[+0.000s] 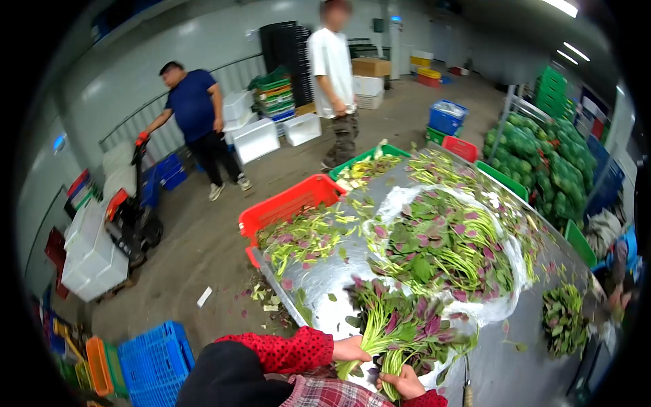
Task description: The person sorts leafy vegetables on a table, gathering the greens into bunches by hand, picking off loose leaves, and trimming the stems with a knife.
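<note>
My left hand [350, 349] is closed around the stems of a bunch of red-and-green amaranth [386, 319], its leaves pointing away from me. Close beside it, my right hand [405, 382] grips the pale stems of a second, smaller amaranth bunch [413, 356]. Both hands are over the near edge of a metal table [502, 366]. A large heap of loose amaranth [441, 247] lies on clear plastic sheeting [519, 271] beyond them. To the right of my right hand rests a tool with a wooden handle [468, 395], its thin metal part pointing away.
A red crate [291, 203] adjoins the table's left edge. Another amaranth bunch [565, 319] lies at the right, near a co-worker's hand [617, 302]. Blue crates [156, 363] stand on the floor at lower left. One person [193, 102] holds a pallet jack [132, 217]; another person [331, 68] stands behind the table.
</note>
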`<state>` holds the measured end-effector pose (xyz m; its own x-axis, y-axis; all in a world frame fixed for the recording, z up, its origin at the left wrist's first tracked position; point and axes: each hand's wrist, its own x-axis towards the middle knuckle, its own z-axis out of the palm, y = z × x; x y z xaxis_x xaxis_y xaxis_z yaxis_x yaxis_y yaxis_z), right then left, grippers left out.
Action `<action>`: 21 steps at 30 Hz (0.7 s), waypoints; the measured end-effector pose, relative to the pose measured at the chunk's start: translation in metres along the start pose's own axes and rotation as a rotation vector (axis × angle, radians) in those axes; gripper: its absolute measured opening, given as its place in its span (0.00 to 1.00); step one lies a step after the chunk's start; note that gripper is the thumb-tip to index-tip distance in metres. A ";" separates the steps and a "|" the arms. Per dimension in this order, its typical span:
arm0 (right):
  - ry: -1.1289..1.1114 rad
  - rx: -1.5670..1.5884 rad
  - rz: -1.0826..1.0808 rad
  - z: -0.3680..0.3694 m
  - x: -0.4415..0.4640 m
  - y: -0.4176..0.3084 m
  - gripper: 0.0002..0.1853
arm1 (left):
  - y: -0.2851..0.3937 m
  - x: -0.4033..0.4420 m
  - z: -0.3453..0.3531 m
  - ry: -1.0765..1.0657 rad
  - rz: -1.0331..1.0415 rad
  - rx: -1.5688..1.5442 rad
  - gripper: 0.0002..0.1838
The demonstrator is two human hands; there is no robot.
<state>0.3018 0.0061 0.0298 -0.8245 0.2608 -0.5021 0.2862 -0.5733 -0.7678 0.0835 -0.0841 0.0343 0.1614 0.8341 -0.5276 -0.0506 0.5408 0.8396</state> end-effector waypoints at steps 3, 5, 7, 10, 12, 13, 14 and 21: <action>-0.094 -0.179 0.105 -0.018 -0.024 -0.013 0.04 | 0.017 -0.001 -0.041 -0.171 0.132 0.258 0.10; -0.211 -0.290 0.127 -0.036 -0.055 -0.037 0.05 | 0.058 -0.023 -0.076 -0.216 0.136 0.521 0.13; -0.295 -0.424 0.126 -0.050 -0.085 -0.061 0.05 | 0.108 -0.045 -0.102 -0.224 0.008 0.748 0.14; -0.246 -0.438 0.110 -0.055 -0.129 -0.085 0.06 | 0.175 -0.084 -0.117 -0.147 0.049 0.808 0.14; -0.026 -0.502 0.026 -0.043 -0.154 -0.113 0.06 | 0.204 -0.102 -0.117 -0.056 0.232 0.787 0.13; -0.020 -0.500 0.018 -0.041 -0.164 -0.123 0.06 | 0.214 -0.111 -0.113 0.040 0.312 0.672 0.12; 0.010 -0.329 -0.142 -0.041 -0.174 -0.129 0.06 | 0.220 -0.114 -0.109 0.132 0.379 0.555 0.11; 0.357 -0.135 -0.537 -0.057 -0.167 -0.094 0.12 | 0.241 -0.064 -0.077 0.172 0.301 0.441 0.12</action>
<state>0.4400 0.0606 0.1635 -0.6637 0.7385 -0.1189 -0.0420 -0.1955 -0.9798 -0.0144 0.0016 0.2607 0.0384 0.9702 -0.2392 0.3532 0.2108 0.9115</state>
